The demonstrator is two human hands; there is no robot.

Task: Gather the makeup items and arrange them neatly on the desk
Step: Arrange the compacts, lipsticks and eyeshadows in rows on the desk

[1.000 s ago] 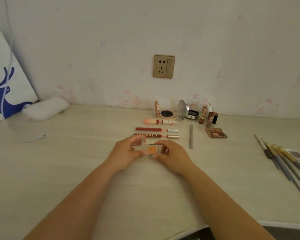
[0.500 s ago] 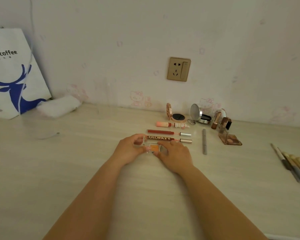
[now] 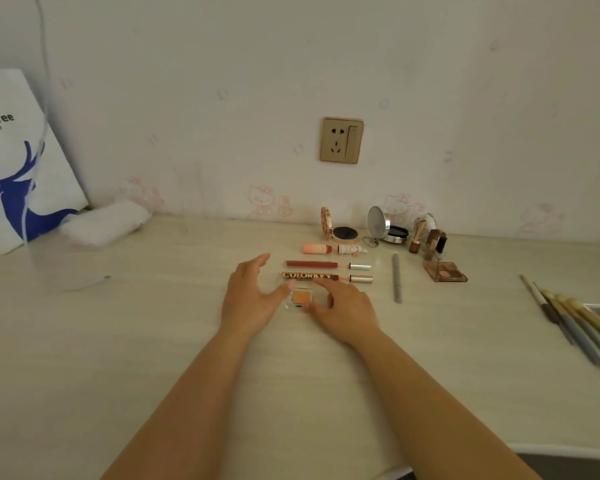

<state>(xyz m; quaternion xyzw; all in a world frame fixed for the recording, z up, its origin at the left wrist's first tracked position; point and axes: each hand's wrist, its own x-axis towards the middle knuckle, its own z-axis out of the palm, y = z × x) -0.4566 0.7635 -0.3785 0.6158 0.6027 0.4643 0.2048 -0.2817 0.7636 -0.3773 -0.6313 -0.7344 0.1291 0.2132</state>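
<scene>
Near the desk's (image 3: 118,341) far edge, makeup lies in rows.
Right hand (image 3: 343,306) pinches a clear orange compact (image 3: 301,296); left hand (image 3: 248,299) spread open beside it, below the COLORKEY tube (image 3: 309,276).

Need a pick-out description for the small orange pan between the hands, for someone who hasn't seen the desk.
Start at the gold wall socket and drop straight down past the open compacts and three horizontal lip tubes on the desk. Just below the lowest tube, lettered COLORKEY, lies the orange pan, between the left hand and right hand. It alone is a small clear square case with an orange centre.
</scene>
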